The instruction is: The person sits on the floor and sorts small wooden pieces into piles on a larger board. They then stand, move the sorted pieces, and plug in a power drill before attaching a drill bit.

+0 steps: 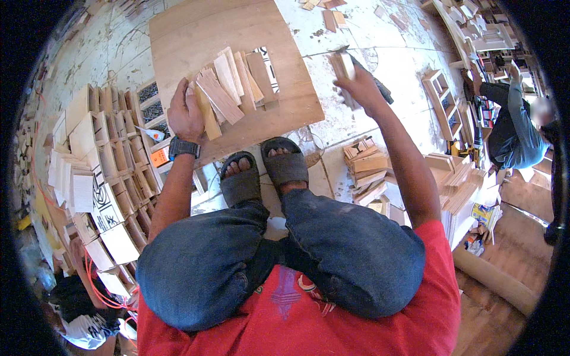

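Note:
A row of thin wooden slats (227, 77) leans across a brown plywood board (285, 107) in front of my feet. My left hand (186, 113), with a dark watch on the wrist, is closed at the row's left end, its thumb side against a yellowish wooden slat (208, 116); its fingers partly hide the grip. Off the board's right edge, my right hand (363, 90) grips a light wooden piece (346, 70), smeared by motion. Just beyond it, a dark flat thing (375, 80) lies on the floor; its kind I cannot make out.
Stacked wooden box frames (119, 142) stand at left, near a white glue bottle (155, 134) and an orange box (160, 156). Wood offcuts (365, 163) are piled right of my sandals (284, 161). Another person (519, 118) works at far right; part of someone shows at lower left.

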Available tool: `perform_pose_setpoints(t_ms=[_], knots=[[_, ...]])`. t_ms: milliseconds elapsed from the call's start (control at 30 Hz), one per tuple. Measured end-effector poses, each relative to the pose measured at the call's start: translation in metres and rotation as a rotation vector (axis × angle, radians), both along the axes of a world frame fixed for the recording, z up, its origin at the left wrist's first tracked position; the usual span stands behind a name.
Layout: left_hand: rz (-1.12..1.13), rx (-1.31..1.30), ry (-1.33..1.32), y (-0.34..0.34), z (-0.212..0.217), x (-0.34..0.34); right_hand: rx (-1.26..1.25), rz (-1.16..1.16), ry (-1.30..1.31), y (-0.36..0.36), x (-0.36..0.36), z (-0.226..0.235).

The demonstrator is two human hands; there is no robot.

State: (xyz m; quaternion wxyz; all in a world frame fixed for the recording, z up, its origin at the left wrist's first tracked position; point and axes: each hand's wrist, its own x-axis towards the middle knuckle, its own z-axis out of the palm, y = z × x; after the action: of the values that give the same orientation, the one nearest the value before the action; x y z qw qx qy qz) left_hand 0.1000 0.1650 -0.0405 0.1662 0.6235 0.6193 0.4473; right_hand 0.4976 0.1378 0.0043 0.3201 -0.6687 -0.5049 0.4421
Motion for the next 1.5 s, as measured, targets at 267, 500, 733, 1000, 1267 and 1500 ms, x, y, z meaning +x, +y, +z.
perform_pose_setpoints(t_ms=[267, 500, 733, 1000, 1267, 1500], knots=[[-0.034, 0.002, -0.026, 0.001, -0.001, -0.002, 0.067, 0.145, -0.507, 0.04, -0.143, -0.005], [0.007, -0.01, -0.018, 0.0, -0.004, -0.001, -0.001, 0.263, -0.361, 0.032, -0.099, -0.008], [0.016, -0.035, -0.036, -0.001, -0.003, -0.001, -0.069, 0.369, -0.752, -0.04, 0.058, -0.019], [0.02, -0.102, -0.049, 0.0, -0.004, -0.001, -0.409, 0.926, -0.957, -0.156, 0.077, -0.027], [-0.005, -0.017, -0.06, 0.002, -0.007, -0.001, -0.468, 0.848, -0.981, -0.144, 0.082, -0.031], [-0.01, -0.02, -0.004, 0.003, -0.01, -0.005, -0.501, 0.371, -0.44, -0.122, 0.097, -0.016]])
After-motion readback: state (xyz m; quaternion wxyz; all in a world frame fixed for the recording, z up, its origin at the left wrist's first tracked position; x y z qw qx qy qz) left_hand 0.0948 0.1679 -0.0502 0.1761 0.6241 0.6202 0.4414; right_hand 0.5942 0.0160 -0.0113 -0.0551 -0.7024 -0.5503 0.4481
